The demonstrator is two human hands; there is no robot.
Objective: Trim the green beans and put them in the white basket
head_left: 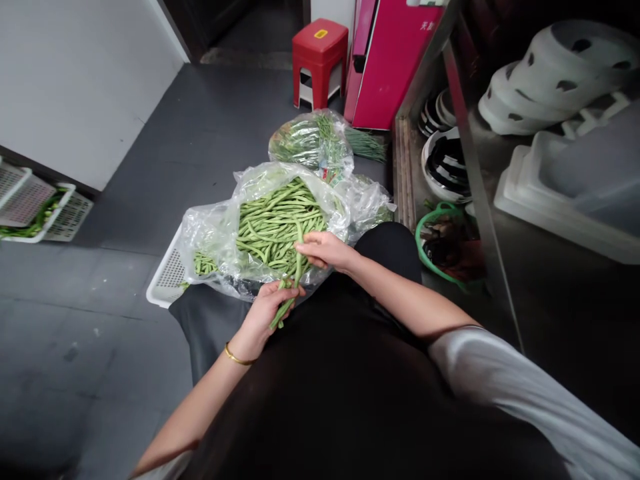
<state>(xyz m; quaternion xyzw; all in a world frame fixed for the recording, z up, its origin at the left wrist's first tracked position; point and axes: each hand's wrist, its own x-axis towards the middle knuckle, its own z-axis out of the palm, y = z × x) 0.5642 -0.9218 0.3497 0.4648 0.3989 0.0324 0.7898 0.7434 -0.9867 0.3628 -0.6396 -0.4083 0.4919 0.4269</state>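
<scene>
My left hand [275, 301] is closed around a few green beans [283, 315], whose ends stick out below the fingers. With thumb and fingers my right hand [325, 250] pinches one long green bean [300, 232] that runs down toward my left hand. Both hands are over the near edge of an open clear plastic bag [225, 230]. A large heap of green beans [280, 217] fills it. Left of the heap, more short bean pieces [204, 263] show at a white perforated basket [167, 277], partly covered by the plastic.
Behind the beans lies another clear bag of greens [300, 141], with thin green stalks [367, 145] beside it. A red stool [320, 57] stands farther back. White baskets [67, 213] are at the left wall. A metal shelf [487, 227] and green basket [425, 247] flank my right side.
</scene>
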